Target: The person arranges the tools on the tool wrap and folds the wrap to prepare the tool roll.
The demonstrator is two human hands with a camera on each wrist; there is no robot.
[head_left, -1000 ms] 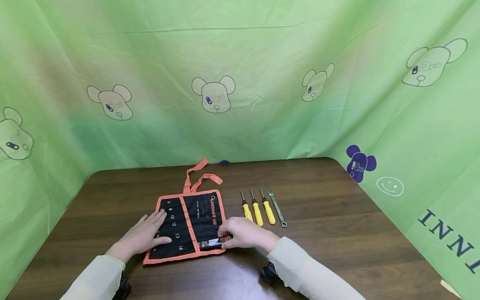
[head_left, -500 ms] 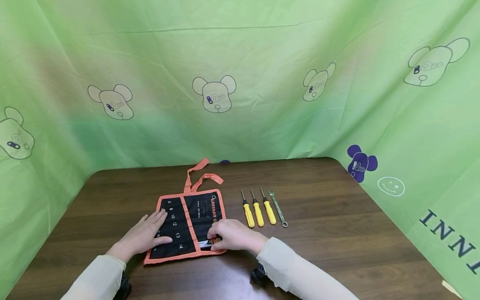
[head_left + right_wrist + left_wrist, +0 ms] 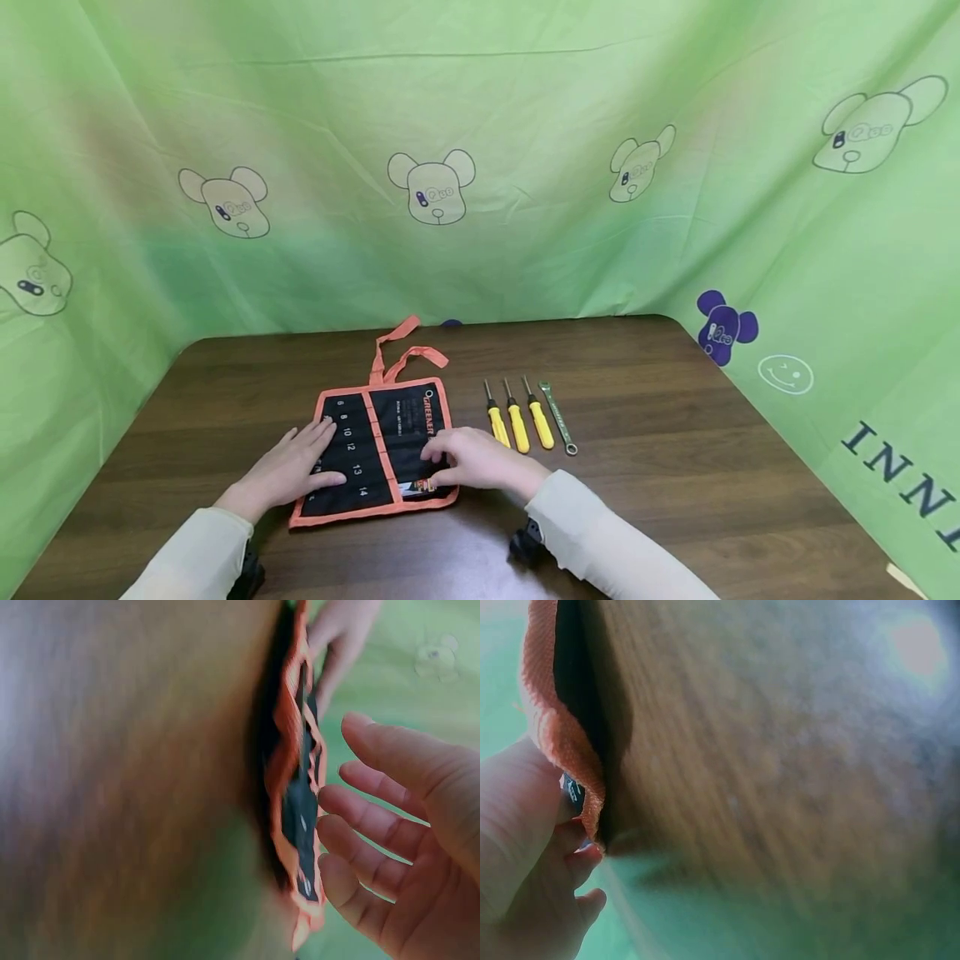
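A black tool pouch with orange trim lies unfolded on the table, its left panel printed with numbers. My left hand rests on that panel's left edge with fingers spread; the left wrist view shows the thumb and fingers beside the orange edging. Over the lower right of the pouch hovers my right hand, thumb and fingers apart and nothing between them. Under its fingertips a small flat item with a red, white and black printed label lies at the pocket; its kind is unclear. In the right wrist view the right hand has relaxed fingers.
Right of the pouch stand in a row three yellow-handled screwdrivers and a combination wrench, all lying on the brown wooden table. Orange ties stretch from the pouch's top edge. A green printed cloth hangs around the table.
My right hand moved left with the labelled item, which slid further into the pouch, then let go and lifted slightly back to the right. The left hand stayed put.
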